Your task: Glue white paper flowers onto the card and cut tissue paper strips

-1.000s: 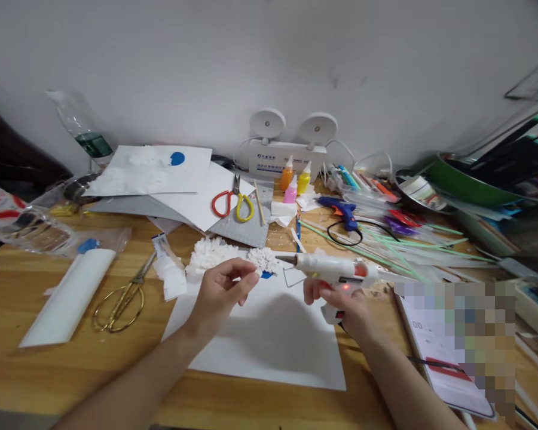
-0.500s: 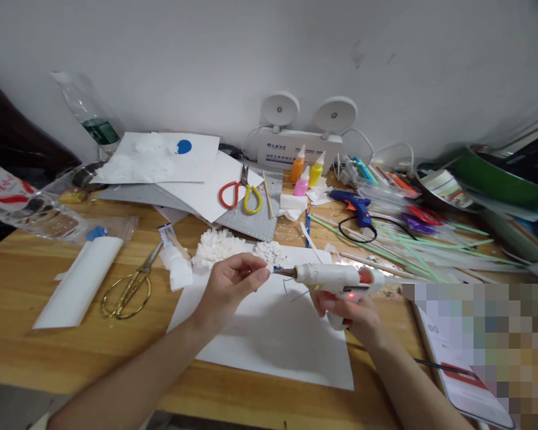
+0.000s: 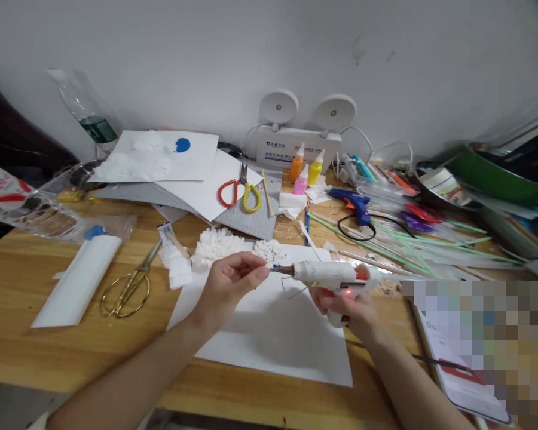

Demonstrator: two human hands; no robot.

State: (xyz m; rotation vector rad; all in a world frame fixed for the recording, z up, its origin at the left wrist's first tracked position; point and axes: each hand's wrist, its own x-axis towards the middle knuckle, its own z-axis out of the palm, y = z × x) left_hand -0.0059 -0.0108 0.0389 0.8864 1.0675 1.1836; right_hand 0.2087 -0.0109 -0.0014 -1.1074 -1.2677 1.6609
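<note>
Head view now, and the right hand (image 3: 356,312) has its grip clamped round the white glue gun (image 3: 320,272), red light (image 3: 349,292) glowing, above a white sheet (image 3: 273,340) on the worktop (image 3: 9,352). The nozzle (image 3: 282,270) is right at the left hand (image 3: 226,289), that grip pinched together, on what I can't tell; ruffled white clumps (image 3: 219,243) lie just beyond.

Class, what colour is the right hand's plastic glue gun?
The glue gun is mainly white; head view.

White glue gun (image 3: 323,272), white paper (image 3: 282,343)
</note>
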